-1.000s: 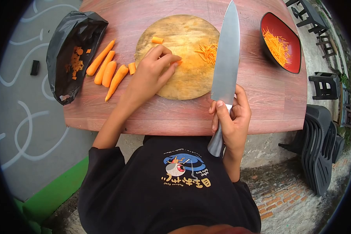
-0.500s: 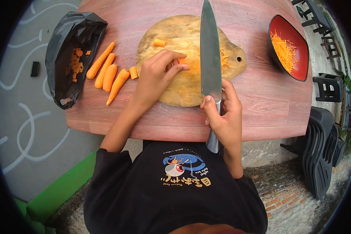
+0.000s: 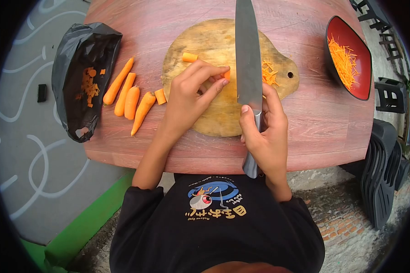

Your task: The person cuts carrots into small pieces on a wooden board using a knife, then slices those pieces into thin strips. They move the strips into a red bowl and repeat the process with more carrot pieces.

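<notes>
My left hand [image 3: 191,93] is over the round wooden cutting board [image 3: 214,120], its thumb and fingers pinching a small carrot piece [image 3: 227,75]. In my right hand [image 3: 268,132] is a large knife [image 3: 248,54], held by the handle with its wide blade flat to view and its tip pointing away from me. Just right of the blade, thin carrot strips [image 3: 269,73] lie on the board. A cut carrot chunk [image 3: 190,57] rests near the board's upper left, and another chunk [image 3: 160,96] is at its left edge.
Several carrots [image 3: 131,103] lie on the pink wooden table [image 3: 196,152], left of the board. Beyond them is a black plastic bag [image 3: 73,59] with carrot scraps. A red bowl [image 3: 362,73] of carrot shreds stands at the right. Black stacked chairs [image 3: 378,177] are beside the table.
The view has shifted slightly, moving the board and bowl rightward in the picture. My left hand, still pinching the carrot piece, is a little nearer the blade. Both grips look unchanged.
</notes>
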{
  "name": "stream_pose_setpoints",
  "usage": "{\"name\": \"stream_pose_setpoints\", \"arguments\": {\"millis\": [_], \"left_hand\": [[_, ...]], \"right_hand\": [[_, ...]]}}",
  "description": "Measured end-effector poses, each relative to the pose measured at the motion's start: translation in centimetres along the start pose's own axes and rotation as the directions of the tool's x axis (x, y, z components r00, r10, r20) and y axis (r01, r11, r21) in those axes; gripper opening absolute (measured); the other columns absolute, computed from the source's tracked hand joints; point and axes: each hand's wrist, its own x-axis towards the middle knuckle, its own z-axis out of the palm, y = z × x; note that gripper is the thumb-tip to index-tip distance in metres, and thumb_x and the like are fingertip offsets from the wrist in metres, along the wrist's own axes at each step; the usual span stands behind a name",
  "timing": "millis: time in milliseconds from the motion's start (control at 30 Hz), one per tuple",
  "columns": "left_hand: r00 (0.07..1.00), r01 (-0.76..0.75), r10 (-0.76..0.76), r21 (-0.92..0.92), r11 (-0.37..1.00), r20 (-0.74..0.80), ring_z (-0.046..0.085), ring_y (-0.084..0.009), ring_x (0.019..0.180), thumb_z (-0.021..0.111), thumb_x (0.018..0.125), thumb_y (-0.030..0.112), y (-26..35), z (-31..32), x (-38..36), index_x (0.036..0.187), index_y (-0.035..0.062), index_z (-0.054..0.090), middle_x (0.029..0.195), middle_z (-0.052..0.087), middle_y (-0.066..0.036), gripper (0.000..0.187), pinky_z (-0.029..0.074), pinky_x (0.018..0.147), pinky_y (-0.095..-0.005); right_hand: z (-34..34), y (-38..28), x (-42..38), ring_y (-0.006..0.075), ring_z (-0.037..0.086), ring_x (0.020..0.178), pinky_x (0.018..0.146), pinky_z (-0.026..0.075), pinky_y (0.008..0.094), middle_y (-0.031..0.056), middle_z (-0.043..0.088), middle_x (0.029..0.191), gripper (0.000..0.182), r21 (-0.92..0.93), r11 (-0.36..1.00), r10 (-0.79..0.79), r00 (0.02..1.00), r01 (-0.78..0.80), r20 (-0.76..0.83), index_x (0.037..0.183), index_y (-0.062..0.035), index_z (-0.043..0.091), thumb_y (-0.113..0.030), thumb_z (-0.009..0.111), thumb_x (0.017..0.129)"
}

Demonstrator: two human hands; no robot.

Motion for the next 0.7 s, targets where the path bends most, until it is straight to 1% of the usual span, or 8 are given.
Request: {"name": "stream_pose_setpoints", "arguments": {"millis": [167, 267, 367, 433, 467, 533, 600, 700], "left_hand": [[0.998, 0.04, -0.039, 0.021, 0.999, -0.042, 0.065, -0.0121, 0.077, 0.079, 0.086, 0.003, -0.2, 0.1, 0.0, 0.109, 0.0033, 0.075, 0.102, 0.068, -0.007, 0.023, 0.049, 0.055, -0.0226], [1.0, 0.007, -0.007, 0.002, 1.0, -0.014, 0.064, -0.0109, 0.076, 0.079, 0.085, 0.003, -0.4, 0.1, -0.1, 0.109, 0.0036, 0.075, 0.102, 0.068, -0.007, 0.024, 0.047, 0.053, -0.0222], [0.999, 0.017, -0.018, -0.019, 1.0, -0.041, 0.063, -0.0099, 0.073, 0.079, 0.085, 0.002, -0.4, 0.2, 0.2, 0.11, 0.0036, 0.075, 0.101, 0.068, -0.007, 0.025, 0.046, 0.052, -0.0225], [0.998, 0.042, -0.042, -0.006, 0.999, -0.055, 0.063, -0.0093, 0.072, 0.079, 0.085, 0.001, -0.3, 0.3, 0.0, 0.11, 0.0036, 0.075, 0.101, 0.069, -0.007, 0.026, 0.046, 0.052, -0.0227], [0.999, 0.04, -0.04, -0.007, 0.999, -0.034, 0.063, -0.0093, 0.072, 0.079, 0.085, 0.001, -0.1, 0.3, -0.1, 0.11, 0.0036, 0.075, 0.101, 0.069, -0.007, 0.026, 0.046, 0.052, -0.0227], [0.993, 0.101, -0.101, -0.003, 0.995, -0.059, 0.064, -0.0094, 0.073, 0.078, 0.085, 0.0, 0.2, 0.4, 0.1, 0.109, 0.0032, 0.075, 0.102, 0.071, -0.007, 0.024, 0.047, 0.053, -0.0225], [0.996, 0.07, -0.069, 0.019, 0.997, -0.053, 0.065, -0.0095, 0.074, 0.078, 0.086, 0.0, 0.2, 0.5, 0.2, 0.108, 0.0028, 0.074, 0.102, 0.071, -0.007, 0.023, 0.048, 0.053, -0.0224], [0.997, 0.033, -0.028, 0.062, 0.998, -0.071, 0.066, -0.01, 0.074, 0.078, 0.086, -0.001, 0.1, 0.5, 0.2, 0.106, 0.0019, 0.074, 0.102, 0.071, -0.008, 0.02, 0.049, 0.055, -0.0225]], "right_hand": [[-0.1, 0.1, 0.7, 0.011, 0.061, 0.066, 0.06, 0.048, 0.0301, 0.0093, 0.065, 0.083, 0.038, 0.009, 0.999, 0.031, 0.999, -0.031, -0.019, 0.132, 0.0002, 0.053, 0.0, 0.058, 0.094], [-0.1, 0.8, 0.9, 0.012, 0.062, 0.067, 0.061, 0.049, 0.0308, 0.0107, 0.065, 0.082, 0.037, -0.02, 0.999, -0.035, 0.999, 0.034, -0.021, 0.132, 0.0007, 0.052, 0.0, 0.057, 0.095], [-0.2, 1.0, 1.3, 0.0185, 0.065, 0.067, 0.061, 0.05, 0.0333, 0.0141, 0.064, 0.082, 0.038, -0.063, 0.992, -0.111, 0.994, 0.11, -0.006, 0.131, 0.0016, 0.052, 0.0, 0.058, 0.094], [-0.2, 0.7, 1.3, 0.0278, 0.068, 0.069, 0.062, 0.051, 0.0375, 0.0189, 0.065, 0.085, 0.039, -0.202, 0.967, -0.158, 0.987, 0.158, 0.018, 0.132, 0.0018, 0.051, 0.001, 0.058, 0.094], [-0.3, -0.1, 1.3, 0.0402, 0.069, 0.075, 0.066, 0.052, 0.045, 0.0247, 0.066, 0.091, 0.041, -0.219, 0.973, -0.067, 0.996, 0.077, 0.052, 0.134, 0.0027, 0.049, 0.001, 0.059, 0.093], [-0.2, 0.0, 1.3, 0.0433, 0.069, 0.079, 0.068, 0.053, 0.048, 0.0268, 0.067, 0.095, 0.042, -0.241, 0.964, -0.098, 0.993, 0.11, 0.064, 0.134, 0.0034, 0.049, 0.0, 0.059, 0.093], [0.0, 0.2, 1.3, 0.0493, 0.066, 0.089, 0.073, 0.052, 0.054, 0.0309, 0.066, 0.106, 0.043, -0.252, 0.954, -0.146, 0.985, 0.166, 0.095, 0.134, 0.0058, 0.049, 0.0, 0.059, 0.093], [0.0, 0.1, 1.3, 0.0481, 0.067, 0.09, 0.074, 0.053, 0.0532, 0.0305, 0.066, 0.108, 0.043, -0.273, 0.946, -0.151, 0.984, 0.173, 0.099, 0.134, 0.0066, 0.049, -0.002, 0.059, 0.094]]}}
